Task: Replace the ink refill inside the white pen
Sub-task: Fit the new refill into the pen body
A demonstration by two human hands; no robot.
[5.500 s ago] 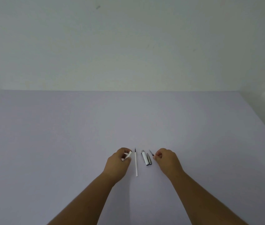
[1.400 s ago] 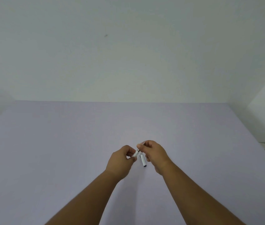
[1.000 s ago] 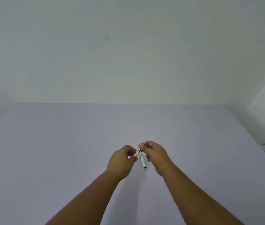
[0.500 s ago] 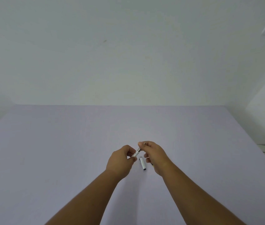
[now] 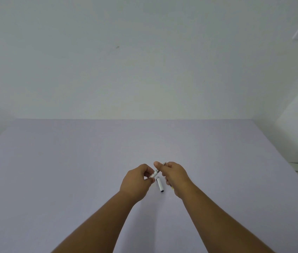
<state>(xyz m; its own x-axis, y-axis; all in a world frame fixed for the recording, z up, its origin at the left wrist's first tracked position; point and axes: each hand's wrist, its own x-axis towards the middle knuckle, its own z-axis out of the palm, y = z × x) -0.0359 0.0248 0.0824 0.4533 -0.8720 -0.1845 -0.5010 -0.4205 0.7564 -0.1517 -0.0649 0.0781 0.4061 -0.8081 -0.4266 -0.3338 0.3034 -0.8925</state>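
Pen (image 5: 155,174) parts meet in mid-air above the desk (image 5: 71,161), the white barrel slanting from seven o'clock up toward one o'clock. Left hand (image 5: 137,179) pinches the barrel's lower end to steady it, while right hand (image 5: 173,174) grips the tip end, a dark point (image 5: 165,163) poking past the fingers, probably so the two halves can be twisted together. Cap (image 5: 160,184) lies flat on the desk at five o'clock from the pen, between both wrists, within easy reach.

White pen (image 5: 155,174), lilac table (image 5: 71,170)
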